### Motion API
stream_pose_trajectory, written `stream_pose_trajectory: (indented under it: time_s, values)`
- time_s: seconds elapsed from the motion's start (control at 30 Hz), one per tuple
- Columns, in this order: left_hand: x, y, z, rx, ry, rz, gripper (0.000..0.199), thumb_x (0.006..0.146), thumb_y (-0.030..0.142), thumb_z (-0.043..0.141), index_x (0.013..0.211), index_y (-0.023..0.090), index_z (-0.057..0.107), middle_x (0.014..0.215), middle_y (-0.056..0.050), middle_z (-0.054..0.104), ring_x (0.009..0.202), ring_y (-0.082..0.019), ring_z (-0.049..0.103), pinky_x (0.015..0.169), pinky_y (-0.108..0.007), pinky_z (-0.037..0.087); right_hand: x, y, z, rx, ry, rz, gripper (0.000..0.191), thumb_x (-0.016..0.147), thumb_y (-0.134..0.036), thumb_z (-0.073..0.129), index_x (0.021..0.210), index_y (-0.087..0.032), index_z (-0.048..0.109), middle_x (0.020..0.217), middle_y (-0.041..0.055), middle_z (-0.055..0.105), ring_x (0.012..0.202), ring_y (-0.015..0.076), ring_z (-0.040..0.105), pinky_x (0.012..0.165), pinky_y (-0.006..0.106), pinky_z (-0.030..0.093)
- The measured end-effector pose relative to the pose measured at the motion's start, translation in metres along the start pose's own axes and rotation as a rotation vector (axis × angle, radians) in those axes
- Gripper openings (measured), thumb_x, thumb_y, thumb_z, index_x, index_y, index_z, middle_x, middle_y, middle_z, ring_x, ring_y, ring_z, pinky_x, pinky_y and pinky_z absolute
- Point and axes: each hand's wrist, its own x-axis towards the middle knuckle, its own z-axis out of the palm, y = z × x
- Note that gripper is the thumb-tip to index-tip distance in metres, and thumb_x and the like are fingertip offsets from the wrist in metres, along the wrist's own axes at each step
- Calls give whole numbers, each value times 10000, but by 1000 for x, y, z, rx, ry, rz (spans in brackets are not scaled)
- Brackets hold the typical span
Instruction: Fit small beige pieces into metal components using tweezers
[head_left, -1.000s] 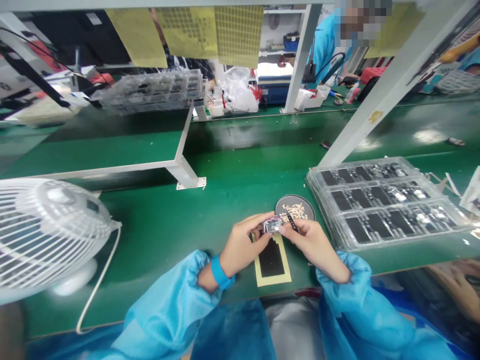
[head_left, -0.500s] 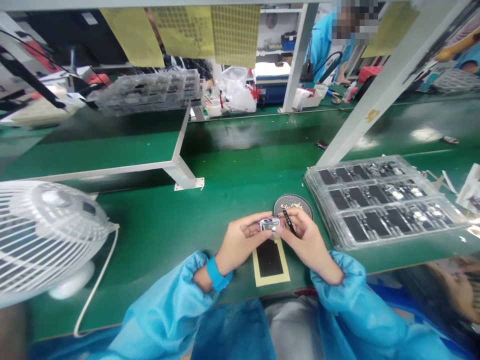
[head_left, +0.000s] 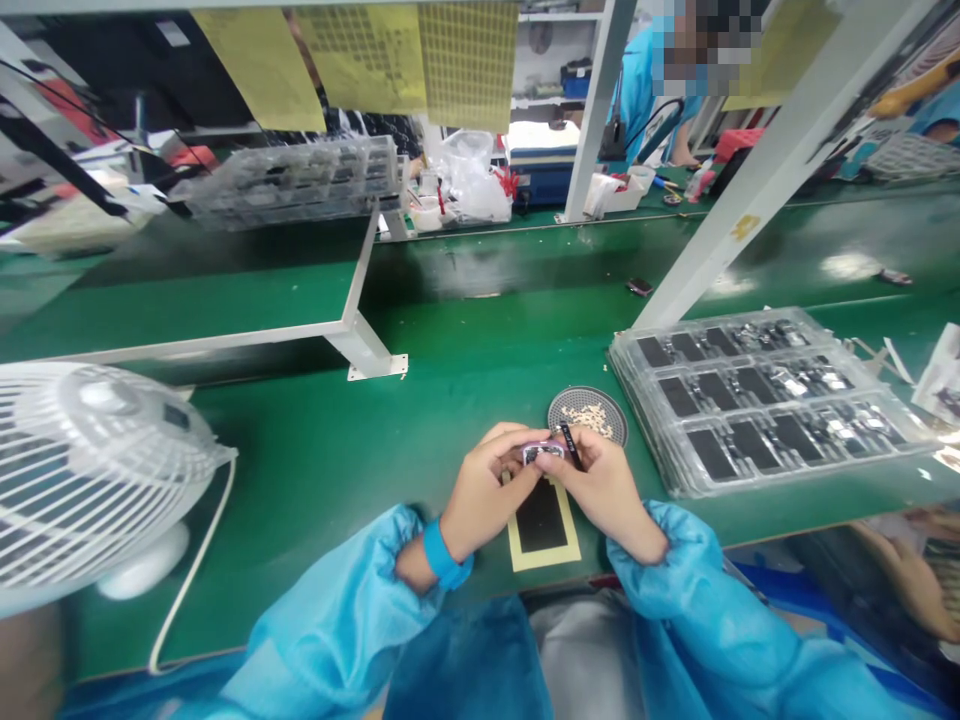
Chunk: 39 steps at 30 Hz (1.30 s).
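Observation:
A small purple-rimmed device [head_left: 544, 453] with a pale inside is held between both hands, above a yellow-edged black pad [head_left: 543, 520]. My left hand [head_left: 491, 485] grips its left side, fingers closed. With thumb and fingers, my right hand [head_left: 604, 490] pinches its right side and also holds a thin black tool [head_left: 571, 445], tilted upward. The thumbs partly cover the device. Just behind the hands, a round dark dish [head_left: 616, 412] holds many small pale pieces.
Stacked clear trays [head_left: 757, 405] of black and silver parts lie at the right. A white fan [head_left: 112, 470] and its cord stand at the left. A slanted white post [head_left: 742, 225] rises behind the trays; a person [head_left: 637, 75] is across the bench.
The device has tilted and more of its inside is covered by the thumbs. My right hand has shifted slightly left, and more of the dish's pale pieces show.

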Motion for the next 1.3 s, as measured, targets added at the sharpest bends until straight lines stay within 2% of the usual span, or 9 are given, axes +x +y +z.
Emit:
stream_pose_trajectory:
  time_s: [0.1,0.23,0.47,0.57,0.73,0.83,0.97,1.1,1.3]
  values:
    - [-1,2,-1,214,12,-2,292,891,249,666,1177,232,722,1064,-59,668,845,-113,601,728,-207,481,1,0,-1,-45,6,-14,416,790,-544,777,765,-197,549,679,-10,548,615,148,481,562,270,379]
    - [-2,3,0,263,32,-31,282,882,284,669,1147,225,744,888,-36,653,687,-95,506,614,-205,410,0,3,-1,-105,31,-45,374,806,-496,770,764,-194,554,636,-34,471,582,132,408,537,265,311]
    - [-6,3,5,258,51,-18,255,882,308,671,1095,214,774,839,-39,647,675,-95,506,607,-209,396,1,4,0,-61,-5,-72,395,789,-488,786,729,-189,536,606,-40,467,562,123,388,520,253,295]
    - [-4,1,3,202,67,-32,263,864,329,695,1077,197,777,875,-55,671,719,-112,565,642,-221,430,4,2,0,-79,-12,-86,393,794,-500,777,725,-183,556,603,-42,471,555,118,393,515,245,302]
    - [1,-4,-2,45,55,-97,296,827,308,722,1090,178,758,1006,-85,702,853,-164,644,755,-259,496,8,-1,-5,-217,-41,-116,296,798,-421,801,878,-177,653,704,-23,563,600,126,478,538,243,354]
    - [2,-3,-4,155,97,-76,290,825,265,692,1096,183,758,935,-60,671,769,-130,605,682,-235,470,11,-8,-10,-228,5,-263,193,885,-340,729,990,-191,667,865,19,635,741,155,590,660,268,453]
    - [0,0,-5,335,122,27,284,835,206,637,1088,194,763,772,-5,578,640,-86,493,606,-209,408,15,-20,-16,-326,-36,-503,78,956,-232,642,916,-190,694,873,31,626,841,167,605,783,301,470]
    - [0,0,-5,378,121,65,294,848,207,624,1112,212,756,754,10,547,628,-81,469,589,-205,384,17,-20,-20,-403,-139,-596,34,913,-196,713,946,-188,706,871,26,620,811,159,595,749,302,462]
    - [2,-6,-6,425,91,91,303,869,195,613,1141,229,745,777,10,549,647,-84,469,610,-213,386,19,-11,-23,-432,-134,-656,62,915,-173,716,973,-186,699,881,28,617,814,155,593,741,303,461]
